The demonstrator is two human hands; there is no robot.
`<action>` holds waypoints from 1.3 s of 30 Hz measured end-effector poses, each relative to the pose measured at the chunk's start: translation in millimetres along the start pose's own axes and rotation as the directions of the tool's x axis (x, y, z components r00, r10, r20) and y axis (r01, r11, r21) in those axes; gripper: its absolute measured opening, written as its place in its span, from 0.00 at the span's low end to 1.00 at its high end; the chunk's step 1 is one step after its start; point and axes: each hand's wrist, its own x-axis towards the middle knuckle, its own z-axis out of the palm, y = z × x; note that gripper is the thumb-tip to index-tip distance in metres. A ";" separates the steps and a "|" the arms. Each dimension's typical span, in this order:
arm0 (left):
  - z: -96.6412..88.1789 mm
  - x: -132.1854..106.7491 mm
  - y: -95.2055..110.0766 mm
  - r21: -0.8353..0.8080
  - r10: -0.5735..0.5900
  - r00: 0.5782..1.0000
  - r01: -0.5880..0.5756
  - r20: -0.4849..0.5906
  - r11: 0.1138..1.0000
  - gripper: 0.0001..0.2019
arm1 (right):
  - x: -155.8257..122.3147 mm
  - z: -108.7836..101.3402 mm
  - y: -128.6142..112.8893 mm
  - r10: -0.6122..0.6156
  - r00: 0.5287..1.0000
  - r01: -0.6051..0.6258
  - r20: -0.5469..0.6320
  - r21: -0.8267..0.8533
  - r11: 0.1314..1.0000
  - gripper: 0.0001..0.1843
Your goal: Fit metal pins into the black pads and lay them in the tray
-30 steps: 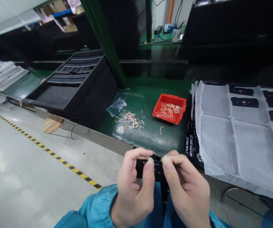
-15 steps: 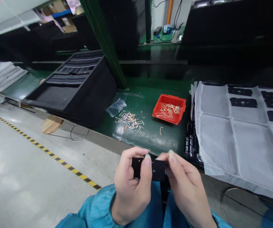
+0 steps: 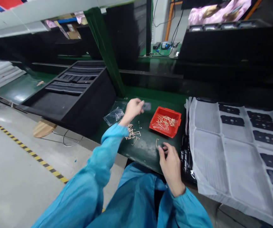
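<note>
My left hand [image 3: 133,109] is stretched out over the green bench [image 3: 148,148], fingers pinched on a small dark flat part [image 3: 146,106] held above the surface, left of the red bin [image 3: 165,121]. My right hand [image 3: 170,161] rests near the bench's front edge with curled fingers touching the surface beside a single bent metal pin [image 3: 157,142]. Whether it holds anything is unclear. A loose heap of bent metal pins [image 3: 132,133] lies just below my left hand. More pins fill the red bin.
A clear plastic bag [image 3: 113,116] lies left of the pins. A black foam-lined case [image 3: 67,95] stands at the left. White foam sheets with black parts [image 3: 236,139] cover stacked trays at the right. A green post [image 3: 105,47] rises behind.
Both hands held the dark part together near my lap. Now my left hand has carried it forward over the bench, and my right hand has dropped to the bench edge.
</note>
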 end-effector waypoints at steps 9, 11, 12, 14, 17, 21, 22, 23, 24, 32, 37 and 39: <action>38.0 116.6 44.6 0.292 0.198 0.974 -0.221 0.107 0.931 0.19 | 25.4 35.7 5.9 -0.165 0.986 0.151 -0.022 -0.289 0.945 0.21; 11.3 100.1 11.0 0.330 0.258 0.950 -0.304 0.178 0.893 0.17 | 24.8 37.6 8.7 -0.185 0.983 0.170 -0.017 -0.312 0.935 0.20; -3.9 88.5 -8.3 0.331 0.287 0.927 -0.357 0.241 0.874 0.15 | 24.3 38.1 10.5 -0.195 0.981 0.181 -0.014 -0.318 0.931 0.20; -29.5 62.4 -46.7 0.289 0.344 0.857 -0.465 0.383 0.836 0.12 | 23.7 37.8 14.2 -0.217 0.976 0.204 -0.007 -0.321 0.925 0.20; -40.1 29.7 -91.3 0.179 0.433 0.746 -0.581 0.505 0.794 0.09 | 26.1 35.4 17.8 -0.245 0.969 0.234 0.005 -0.310 0.921 0.22; -16.6 23.2 -112.2 0.085 0.507 0.705 -0.620 0.496 0.780 0.10 | 33.5 36.1 15.0 -0.280 0.959 0.278 0.041 -0.321 0.905 0.26; -11.2 26.4 -112.5 0.058 0.515 0.705 -0.615 0.487 0.787 0.11 | 34.5 37.6 13.0 -0.287 0.957 0.287 0.050 -0.328 0.900 0.26; -7.5 29.5 -111.9 0.027 0.521 0.709 -0.604 0.476 0.797 0.11 | 34.8 39.3 10.7 -0.289 0.956 0.291 0.054 -0.333 0.897 0.26; -5.5 31.8 -111.0 -0.008 0.524 0.716 -0.587 0.461 0.809 0.12 | 34.2 40.9 8.1 -0.289 0.956 0.289 0.052 -0.334 0.897 0.26; -7.7 -15.5 -99.8 -0.497 0.318 0.939 -0.215 0.131 0.840 0.13 | 56.4 23.1 -25.7 -0.243 0.968 0.230 -0.066 -0.157 0.960 0.17; 9.3 -61.0 -72.0 -0.847 0.046 0.989 0.098 0.143 0.522 0.18 | 108.3 7.3 -44.5 -0.167 0.974 0.159 -0.155 -0.058 0.986 0.16; 17.4 -71.9 -59.8 -0.914 -0.035 0.984 0.177 0.177 0.365 0.19 | 105.5 6.2 -52.7 -0.167 0.979 0.170 -0.120 0.013 0.985 0.16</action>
